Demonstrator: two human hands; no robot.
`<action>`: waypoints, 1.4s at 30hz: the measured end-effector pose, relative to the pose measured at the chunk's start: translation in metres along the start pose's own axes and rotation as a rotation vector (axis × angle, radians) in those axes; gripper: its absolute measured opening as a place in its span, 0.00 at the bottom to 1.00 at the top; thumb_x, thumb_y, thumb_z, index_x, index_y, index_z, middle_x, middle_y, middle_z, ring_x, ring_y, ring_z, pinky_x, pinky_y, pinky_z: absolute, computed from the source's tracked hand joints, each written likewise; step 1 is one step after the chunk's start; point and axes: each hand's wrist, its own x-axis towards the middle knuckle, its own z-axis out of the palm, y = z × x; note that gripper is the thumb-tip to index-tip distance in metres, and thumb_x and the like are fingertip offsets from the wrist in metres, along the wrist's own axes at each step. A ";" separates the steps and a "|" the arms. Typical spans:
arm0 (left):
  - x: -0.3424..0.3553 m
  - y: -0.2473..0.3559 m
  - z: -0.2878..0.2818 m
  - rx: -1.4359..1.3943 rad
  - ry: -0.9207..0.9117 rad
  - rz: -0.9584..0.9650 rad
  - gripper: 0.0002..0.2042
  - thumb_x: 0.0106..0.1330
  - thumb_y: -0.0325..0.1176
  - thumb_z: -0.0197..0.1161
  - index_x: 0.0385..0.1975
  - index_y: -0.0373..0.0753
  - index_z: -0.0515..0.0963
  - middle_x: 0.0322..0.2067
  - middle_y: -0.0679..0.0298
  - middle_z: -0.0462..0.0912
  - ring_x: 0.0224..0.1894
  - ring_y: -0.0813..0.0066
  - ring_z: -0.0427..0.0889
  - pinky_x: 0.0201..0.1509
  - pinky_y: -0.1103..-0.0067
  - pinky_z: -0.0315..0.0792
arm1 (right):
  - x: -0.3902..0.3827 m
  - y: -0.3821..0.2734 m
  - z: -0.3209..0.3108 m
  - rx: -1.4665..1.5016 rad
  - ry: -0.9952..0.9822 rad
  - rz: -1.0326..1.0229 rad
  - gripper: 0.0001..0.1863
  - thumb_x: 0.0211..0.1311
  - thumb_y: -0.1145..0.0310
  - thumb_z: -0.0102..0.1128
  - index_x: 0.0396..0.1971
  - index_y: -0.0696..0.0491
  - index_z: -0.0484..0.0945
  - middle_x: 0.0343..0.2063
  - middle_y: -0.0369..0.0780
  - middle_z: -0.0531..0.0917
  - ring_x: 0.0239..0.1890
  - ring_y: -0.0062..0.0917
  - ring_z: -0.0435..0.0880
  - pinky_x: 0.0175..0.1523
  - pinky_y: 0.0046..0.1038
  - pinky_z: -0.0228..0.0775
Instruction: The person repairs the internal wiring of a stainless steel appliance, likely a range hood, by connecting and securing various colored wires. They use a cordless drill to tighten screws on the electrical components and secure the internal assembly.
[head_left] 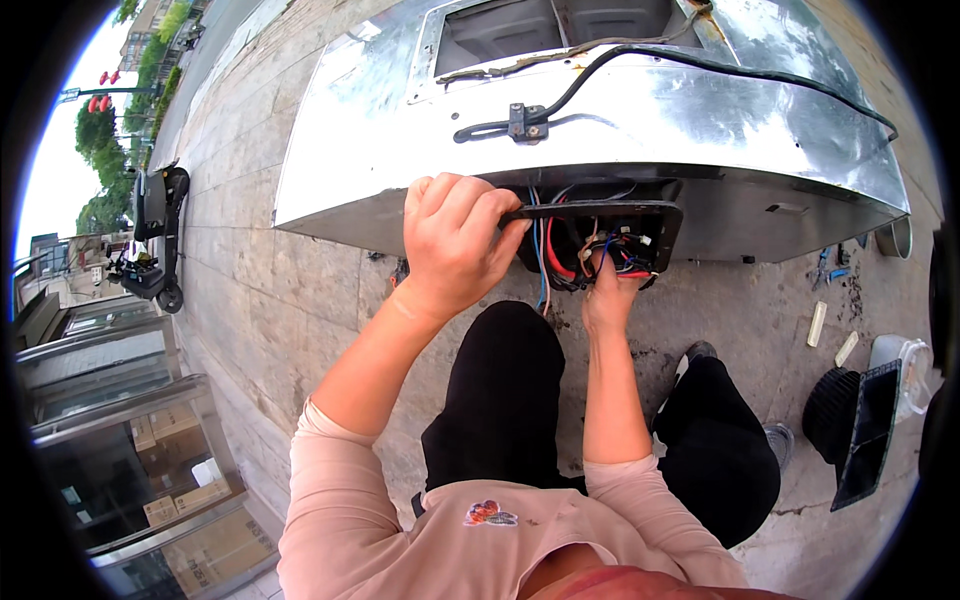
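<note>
Left hand gripping the frame; right hand at the wires beside the cabinet, its grip indiscernible.

Dressed in a dusty-pink top, sleeves ending near the elbows, with a small multicoloured patch at bottom centre; wearing black trousers mid-frame.

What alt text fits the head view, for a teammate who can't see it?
A left hand grips the corner of a black frame at the near side of a shiny metal cabinet; the right hand is among coloured wires beside the frame. A black cable is clamped to the cabinet, and a scooter stands on the paving at left.
</note>
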 end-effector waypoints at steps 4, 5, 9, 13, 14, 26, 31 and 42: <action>-0.001 -0.002 0.000 0.003 0.005 0.013 0.14 0.38 0.27 0.72 0.26 0.44 0.75 0.25 0.69 0.74 0.30 0.68 0.72 0.38 0.72 0.60 | -0.004 0.003 -0.001 0.071 -0.034 0.047 0.14 0.61 0.80 0.56 0.47 0.55 0.74 0.41 0.32 0.78 0.41 0.16 0.76 0.47 0.22 0.70; -0.001 -0.003 0.001 0.002 0.005 0.020 0.14 0.39 0.28 0.72 0.26 0.44 0.74 0.25 0.70 0.73 0.30 0.69 0.72 0.37 0.72 0.59 | -0.004 0.004 -0.002 0.075 -0.048 0.047 0.14 0.62 0.79 0.57 0.47 0.53 0.73 0.40 0.31 0.77 0.40 0.16 0.76 0.47 0.22 0.69; -0.004 -0.005 -0.004 -0.055 -0.042 0.020 0.15 0.38 0.27 0.73 0.26 0.43 0.74 0.25 0.68 0.75 0.30 0.68 0.72 0.39 0.72 0.59 | -0.005 0.001 0.005 0.123 -0.023 0.024 0.14 0.61 0.80 0.56 0.47 0.52 0.72 0.39 0.31 0.77 0.39 0.16 0.75 0.45 0.22 0.69; -0.007 -0.009 0.000 -0.096 0.000 0.042 0.15 0.40 0.28 0.72 0.26 0.44 0.73 0.24 0.69 0.75 0.29 0.68 0.73 0.38 0.72 0.59 | 0.000 0.007 0.005 0.113 -0.041 -0.040 0.15 0.61 0.82 0.55 0.47 0.54 0.72 0.41 0.33 0.76 0.39 0.16 0.75 0.43 0.21 0.70; -0.007 -0.010 0.002 -0.094 0.010 0.044 0.14 0.40 0.29 0.72 0.26 0.44 0.73 0.24 0.70 0.75 0.29 0.69 0.73 0.38 0.72 0.58 | 0.001 0.010 0.003 0.113 -0.043 -0.036 0.15 0.61 0.82 0.55 0.48 0.54 0.71 0.41 0.33 0.76 0.39 0.16 0.75 0.43 0.21 0.70; -0.004 -0.006 -0.003 -0.060 -0.028 0.047 0.15 0.40 0.27 0.72 0.29 0.42 0.75 0.26 0.66 0.77 0.31 0.66 0.75 0.40 0.72 0.63 | -0.003 0.019 0.010 0.110 0.098 -0.021 0.19 0.59 0.79 0.57 0.50 0.56 0.69 0.47 0.37 0.76 0.48 0.24 0.74 0.55 0.28 0.65; 0.017 -0.003 -0.015 -0.074 -0.038 0.160 0.19 0.45 0.27 0.68 0.41 0.42 0.80 0.33 0.65 0.77 0.33 0.68 0.74 0.40 0.72 0.65 | -0.008 0.014 0.016 0.131 0.178 -0.001 0.13 0.60 0.78 0.56 0.46 0.58 0.74 0.43 0.34 0.78 0.44 0.21 0.76 0.52 0.24 0.67; 0.069 0.045 -0.006 0.000 -0.339 0.348 0.23 0.55 0.57 0.62 0.41 0.46 0.83 0.32 0.69 0.70 0.33 0.72 0.68 0.40 0.74 0.59 | -0.014 0.015 0.009 0.175 0.032 0.019 0.13 0.63 0.74 0.56 0.47 0.55 0.70 0.43 0.36 0.78 0.44 0.22 0.78 0.51 0.25 0.71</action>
